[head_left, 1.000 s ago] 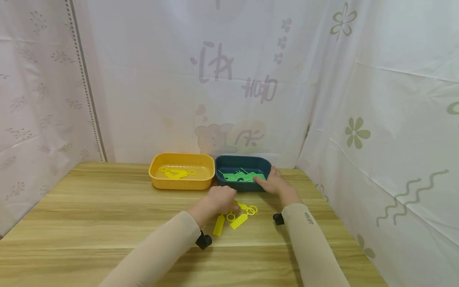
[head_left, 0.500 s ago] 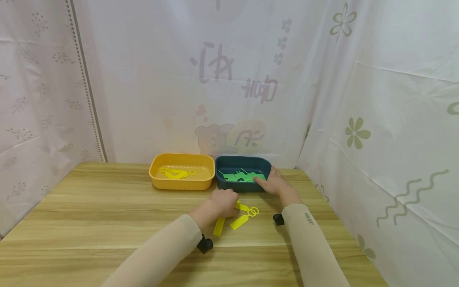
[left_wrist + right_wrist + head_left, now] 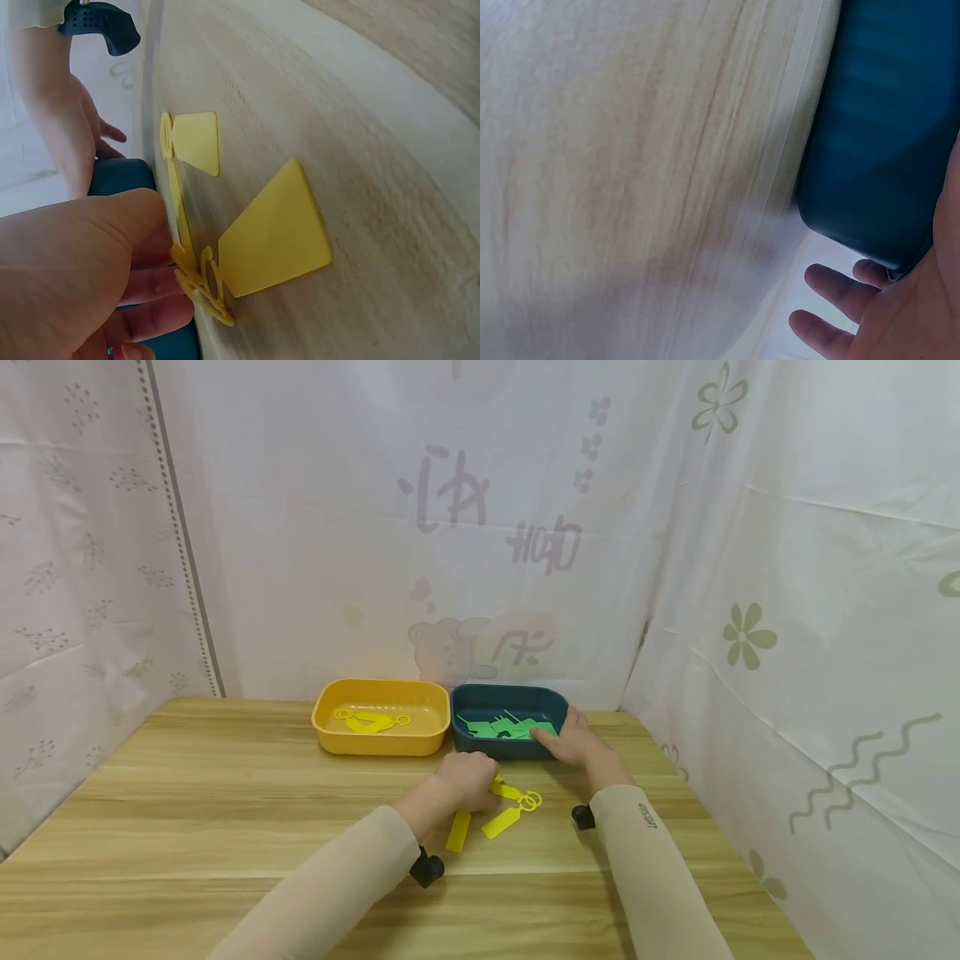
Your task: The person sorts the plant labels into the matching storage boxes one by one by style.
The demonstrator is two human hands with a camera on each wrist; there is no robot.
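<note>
My left hand (image 3: 467, 781) reaches down to a few flat yellow plastic ring tags (image 3: 502, 823) on the table. In the left wrist view its thumb and curled fingers pinch the ring end of a yellow tag (image 3: 180, 214), whose grip end is partly hidden. A second tag (image 3: 277, 236) lies right beside the fingertips. My right hand (image 3: 573, 743) holds the right front corner of a dark blue bin (image 3: 501, 748), thumb over the rim. Its other fingers (image 3: 832, 292) extend past the corner in the right wrist view. Green tags (image 3: 498, 727) lie inside that bin.
A yellow-orange bin (image 3: 386, 745) stands to the left, against the blue one, with several yellow tags (image 3: 369, 723) in it. Both stand near the back of the wooden table (image 3: 225, 827). Patterned white curtains (image 3: 300, 527) hang behind and at the sides.
My left hand has shifted slightly and closed in on the yellow tags, now covering a ring that showed a second ago. My right hand and both bins stay put.
</note>
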